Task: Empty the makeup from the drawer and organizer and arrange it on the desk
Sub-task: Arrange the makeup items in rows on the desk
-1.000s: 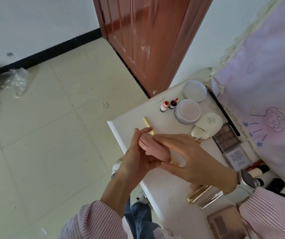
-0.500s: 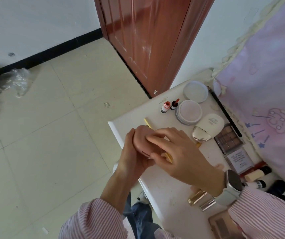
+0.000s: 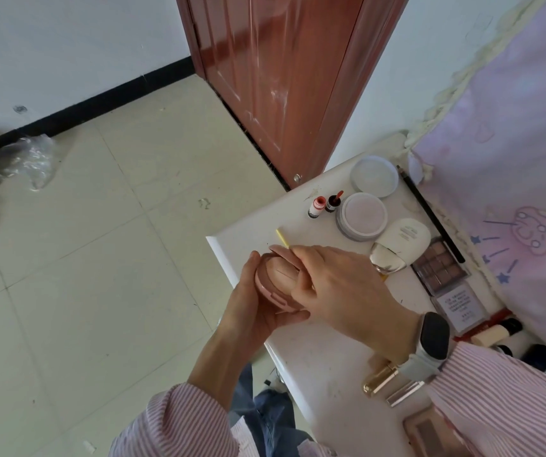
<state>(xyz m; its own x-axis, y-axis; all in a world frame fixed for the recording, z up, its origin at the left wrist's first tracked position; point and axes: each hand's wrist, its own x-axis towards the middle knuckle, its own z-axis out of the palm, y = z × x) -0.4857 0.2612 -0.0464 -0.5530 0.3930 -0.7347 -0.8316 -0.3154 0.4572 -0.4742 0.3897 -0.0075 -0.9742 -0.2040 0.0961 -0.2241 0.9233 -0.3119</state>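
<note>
both hands meet over the left edge of the white surface (image 3: pixel 317 367), near its far left corner, around a round pink compact (image 3: pixel 276 285). the left hand (image 3: pixel 251 311) cups the compact from the left and below, its grip wrapped round the case with the thumb up along the outer rim. the right hand (image 3: pixel 337 288) lies over the compact from the right, its grip pinching the case with fingers across the top and the thumb tucked on the lid; a watch (image 3: pixel 430 341) sits on that wrist, above a pink striped sleeve (image 3: pixel 509 400). a thin yellow stick (image 3: pixel 282 238) lies on the surface just beyond the fingertips. toward the far edge stand two small bottles (image 3: pixel 322 206) side by side, and just right of them a round powder jar (image 3: pixel 362 216), with a round white lid (image 3: pixel 374 175) beyond it near the far right corner. a cream tube with a gold cap (image 3: pixel 400 245) lies beside the jar, its cap toward the hands. an eyeshadow palette (image 3: pixel 439 263) lies along the right edge with a long black pencil (image 3: pixel 430 212) beside it and a small labelled box (image 3: pixel 459 305) next nearer. near the right wrist lie a gold lipstick (image 3: pixel 380 380) and a slim silvery tube (image 3: pixel 405 394), and another palette (image 3: pixel 430 433) sits at the near edge, partly under the sleeve.
</note>
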